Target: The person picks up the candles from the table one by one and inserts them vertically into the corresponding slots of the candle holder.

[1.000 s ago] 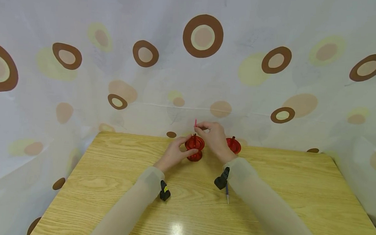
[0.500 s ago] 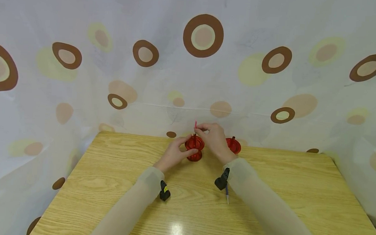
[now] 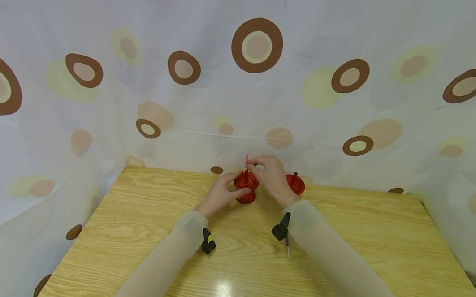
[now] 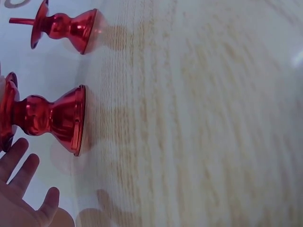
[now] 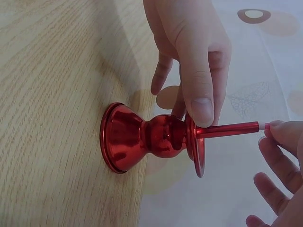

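A shiny red candlestick (image 5: 124, 142) stands upright on the table, with a wide dish and a thin red tube rising from it. My left hand (image 3: 221, 193) holds its dish, the thumb on the near side of the rim and fingers on the far side. My right hand (image 3: 272, 175) pinches a slim pink stick (image 3: 247, 158) between thumb and forefinger. The stick's white lower end meets the top of the red tube (image 5: 232, 129) in the right wrist view. The right hand's other fingers are spread loosely.
A second red candlestick (image 4: 80, 28) of the same shape stands to the right, partly behind the right hand in the head view. A thin blue pen-like thing (image 3: 287, 246) with a pale tip lies under the right wrist. A spotted cloth (image 3: 208, 106) hangs along the table's back edge.
My right hand has lowered the pink stick slightly, down to the tube's top. My left hand and both candlesticks have stayed in place.
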### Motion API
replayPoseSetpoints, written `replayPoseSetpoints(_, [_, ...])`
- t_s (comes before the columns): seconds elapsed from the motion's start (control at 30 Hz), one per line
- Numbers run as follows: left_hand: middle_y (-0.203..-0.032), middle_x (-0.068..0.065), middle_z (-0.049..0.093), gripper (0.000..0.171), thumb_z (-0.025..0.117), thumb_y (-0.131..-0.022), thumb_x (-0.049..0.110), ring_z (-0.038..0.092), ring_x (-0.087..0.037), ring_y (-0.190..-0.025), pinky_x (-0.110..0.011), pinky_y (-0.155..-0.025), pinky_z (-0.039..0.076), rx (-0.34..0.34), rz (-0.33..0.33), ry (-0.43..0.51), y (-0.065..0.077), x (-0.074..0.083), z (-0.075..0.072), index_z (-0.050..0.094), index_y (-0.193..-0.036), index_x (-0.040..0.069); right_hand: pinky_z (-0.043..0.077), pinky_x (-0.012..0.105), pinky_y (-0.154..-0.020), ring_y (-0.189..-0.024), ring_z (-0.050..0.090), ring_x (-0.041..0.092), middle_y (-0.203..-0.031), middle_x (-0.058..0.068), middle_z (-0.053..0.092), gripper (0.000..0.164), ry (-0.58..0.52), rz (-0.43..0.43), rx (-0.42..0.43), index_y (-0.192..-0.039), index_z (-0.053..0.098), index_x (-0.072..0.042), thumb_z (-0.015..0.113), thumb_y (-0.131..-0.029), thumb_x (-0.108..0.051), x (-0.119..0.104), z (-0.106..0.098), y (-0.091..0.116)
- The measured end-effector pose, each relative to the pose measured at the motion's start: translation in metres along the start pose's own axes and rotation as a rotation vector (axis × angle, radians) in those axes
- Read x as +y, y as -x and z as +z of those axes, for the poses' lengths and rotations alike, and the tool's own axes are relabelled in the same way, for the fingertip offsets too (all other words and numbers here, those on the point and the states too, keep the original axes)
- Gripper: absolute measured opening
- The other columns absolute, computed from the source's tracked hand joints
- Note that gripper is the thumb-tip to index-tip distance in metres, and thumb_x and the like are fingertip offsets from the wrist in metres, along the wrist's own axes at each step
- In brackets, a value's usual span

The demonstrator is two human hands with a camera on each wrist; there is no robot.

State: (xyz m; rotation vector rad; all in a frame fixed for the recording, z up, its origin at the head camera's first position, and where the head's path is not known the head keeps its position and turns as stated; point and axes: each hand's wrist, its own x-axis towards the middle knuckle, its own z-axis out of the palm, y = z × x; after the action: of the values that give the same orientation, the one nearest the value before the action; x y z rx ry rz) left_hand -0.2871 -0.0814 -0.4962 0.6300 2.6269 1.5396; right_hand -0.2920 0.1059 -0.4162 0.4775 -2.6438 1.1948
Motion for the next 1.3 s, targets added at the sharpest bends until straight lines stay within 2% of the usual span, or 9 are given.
replayPoseSetpoints(0.27, [-0.154,-0.008,0.055,0.075,0.078,-0.095,0.037,0.049,-0.025,-0.144,-0.045,-0.119,0.039,0.010,-0.007,-0.016,0.0019,-0.0008,0.0003,0.047,-0.157,0.009,0.047,0.054,-0.104,-0.112,0.064,0.036,-0.109,0.013,0.078,0.018,0.030,-0.005,0.001,-0.104,0.083,-0.004,0.073,-0.099,-0.018,0.0015,0.0015,0.0025])
replayPoseSetpoints(0.47, [-0.154,-0.007,0.055,0.074,0.078,-0.095,0.037,0.049,-0.023,-0.144,-0.044,-0.119,0.039,0.007,-0.015,-0.008,0.0018,-0.0007,-0.0002,0.047,-0.157,0.011,0.047,0.053,-0.105,-0.113,0.063,0.036,-0.110,0.014,0.077,0.018,0.020,-0.003,0.006,-0.105,0.083,-0.004,0.073,-0.099,-0.018,0.0020,0.0019,0.0030])
replayPoseSetpoints(0.9, [-0.152,-0.007,0.057,0.074,0.079,-0.094,0.037,0.050,-0.024,-0.143,-0.048,-0.119,0.039,0.016,0.008,0.011,-0.0005,-0.0030,-0.0001,0.048,-0.157,0.011,0.049,0.052,-0.100,-0.107,0.064,0.035,-0.106,0.013,0.077,0.017,0.024,-0.046,0.033,-0.105,0.082,-0.004,0.074,-0.098,-0.018,0.0037,0.0022,0.0026])
replayPoseSetpoints(1.07, [-0.153,-0.007,0.056,0.075,0.079,-0.094,0.037,0.050,-0.024,-0.143,-0.047,-0.119,0.039,0.015,0.018,0.013,-0.0014,-0.0033,-0.0001,0.047,-0.157,0.010,0.049,0.053,-0.098,-0.107,0.063,0.035,-0.106,0.013,0.077,0.017,-0.006,-0.060,0.050,-0.105,0.082,-0.003,0.075,-0.097,-0.017,0.0042,0.0008,0.0017])
replayPoseSetpoints(1.3, [-0.152,-0.007,0.056,0.074,0.080,-0.094,0.036,0.050,-0.022,-0.143,-0.044,-0.119,0.039,0.016,0.014,0.012,-0.0015,-0.0039,-0.0001,0.048,-0.157,0.010,0.047,0.052,-0.101,-0.107,0.063,0.035,-0.105,0.014,0.077,0.017,0.019,-0.073,0.034,-0.104,0.082,-0.002,0.074,-0.098,-0.016,0.0049,0.0025,0.0016])
